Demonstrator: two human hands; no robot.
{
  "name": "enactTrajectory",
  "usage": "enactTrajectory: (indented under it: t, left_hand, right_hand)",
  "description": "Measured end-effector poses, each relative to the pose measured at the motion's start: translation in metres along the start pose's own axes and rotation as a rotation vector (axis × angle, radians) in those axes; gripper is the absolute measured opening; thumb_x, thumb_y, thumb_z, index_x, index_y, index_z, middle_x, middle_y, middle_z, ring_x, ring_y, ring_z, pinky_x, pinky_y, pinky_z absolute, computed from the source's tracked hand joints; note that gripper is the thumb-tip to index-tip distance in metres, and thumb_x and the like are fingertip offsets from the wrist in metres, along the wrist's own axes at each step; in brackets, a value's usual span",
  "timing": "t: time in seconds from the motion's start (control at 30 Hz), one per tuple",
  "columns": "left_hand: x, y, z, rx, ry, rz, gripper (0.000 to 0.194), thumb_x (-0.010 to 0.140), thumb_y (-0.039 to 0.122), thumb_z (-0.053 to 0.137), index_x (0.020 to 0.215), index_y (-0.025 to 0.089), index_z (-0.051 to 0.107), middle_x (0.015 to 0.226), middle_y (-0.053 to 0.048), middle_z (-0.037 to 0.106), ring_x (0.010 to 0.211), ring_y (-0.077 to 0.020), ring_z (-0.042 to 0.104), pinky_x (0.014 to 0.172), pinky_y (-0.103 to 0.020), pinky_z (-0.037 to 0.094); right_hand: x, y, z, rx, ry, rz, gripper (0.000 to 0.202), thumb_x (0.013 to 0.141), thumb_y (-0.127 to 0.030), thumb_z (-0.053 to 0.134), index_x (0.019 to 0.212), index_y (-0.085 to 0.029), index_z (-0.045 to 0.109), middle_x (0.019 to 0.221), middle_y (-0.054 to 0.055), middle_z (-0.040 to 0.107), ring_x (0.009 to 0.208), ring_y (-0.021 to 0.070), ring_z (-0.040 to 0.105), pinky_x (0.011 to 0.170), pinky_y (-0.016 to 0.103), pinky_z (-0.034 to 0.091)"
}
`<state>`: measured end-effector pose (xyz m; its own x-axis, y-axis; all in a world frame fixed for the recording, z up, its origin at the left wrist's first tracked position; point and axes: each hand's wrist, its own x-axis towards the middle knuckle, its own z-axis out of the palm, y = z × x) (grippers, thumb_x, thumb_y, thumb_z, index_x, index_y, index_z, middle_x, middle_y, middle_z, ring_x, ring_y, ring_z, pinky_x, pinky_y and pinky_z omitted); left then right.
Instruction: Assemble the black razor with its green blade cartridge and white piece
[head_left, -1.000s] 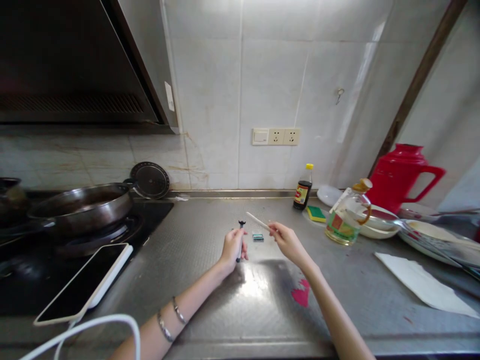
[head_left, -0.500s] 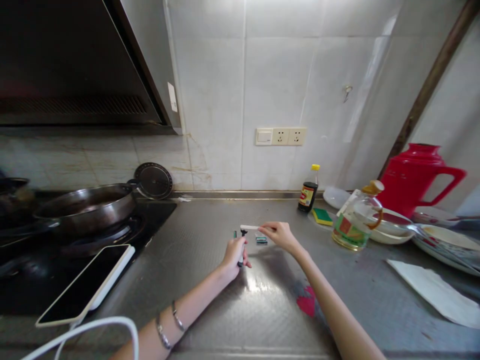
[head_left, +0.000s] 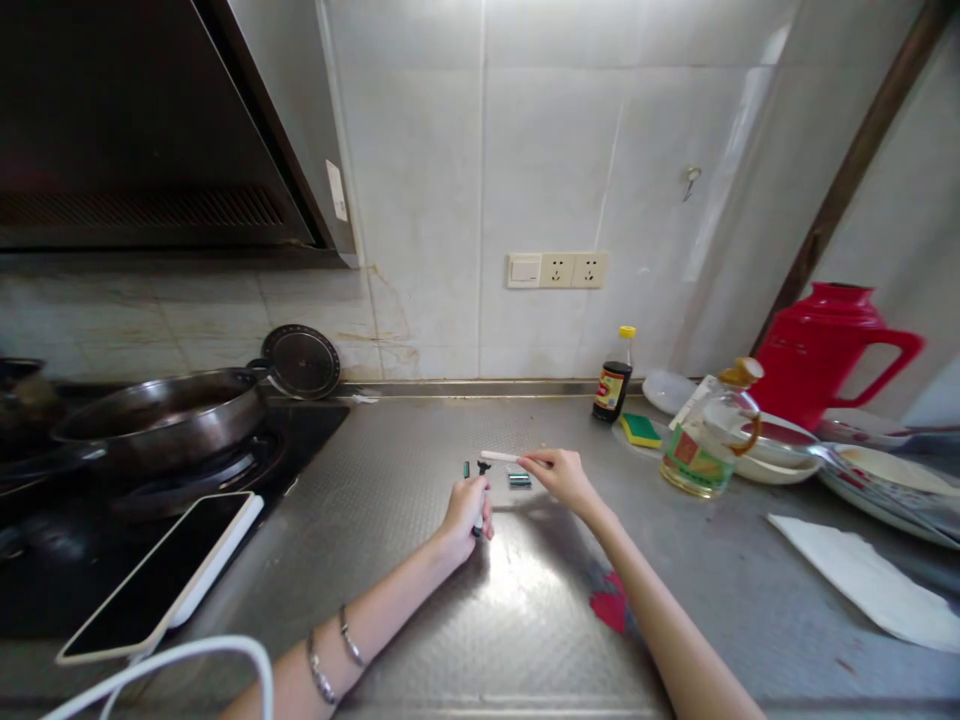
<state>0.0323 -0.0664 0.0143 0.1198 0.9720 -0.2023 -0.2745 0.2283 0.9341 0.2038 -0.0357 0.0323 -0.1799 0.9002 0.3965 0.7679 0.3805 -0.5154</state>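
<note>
Handle, fork-topped, mid-frame, long axis running up-frame, wrapped in the left hand. Just right of it, the right hand pinches a white stick nearly sideways, tip by the fork; can't tell if they're touching tbh.

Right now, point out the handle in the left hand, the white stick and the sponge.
Handle (head_left: 484, 467): head view, on its dark forked top.
White stick (head_left: 500, 457): head view, midway along its exposed length.
Sponge (head_left: 640, 430): head view, on its green upper face.
</note>
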Motion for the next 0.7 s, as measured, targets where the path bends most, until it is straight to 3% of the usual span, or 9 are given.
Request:
enactTrajectory:
  t: [0.33, 0.7]
  left_hand:
    - [0.0047, -0.0031, -0.0013, -0.072, -0.009, 0.005, 0.017, 0.07, 0.035, 0.049, 0.066, 0.02, 0.042, 0.028, 0.01, 0.034, 0.02, -0.0064, 0.025, 0.025, -0.017, 0.019]
    - [0.0038, -0.0042, -0.0012, -0.096, -0.048, 0.03, 0.029, 0.068, 0.047, 0.054, 0.069, 0.02, 0.043, 0.028, 0.011, 0.032, 0.02, -0.0062, 0.025, 0.025, -0.017, 0.018]
  right_hand:
    - [-0.0012, 0.0062, 0.0001, -0.015, -0.034, 0.014, 0.042, 0.081, -0.051, 0.043, 0.08, -0.022, 0.074, 0.064, 0.003, 0.068, 0.061, 0.0165, 0.058, 0.057, 0.023, 0.032]
    - [-0.0016, 0.01, -0.0019, 0.076, -0.003, 0.012, 0.048, 0.079, -0.054, 0.043, 0.075, -0.018, 0.073, 0.058, 0.003, 0.065, 0.059, 0.0168, 0.056, 0.05, 0.021, 0.033]
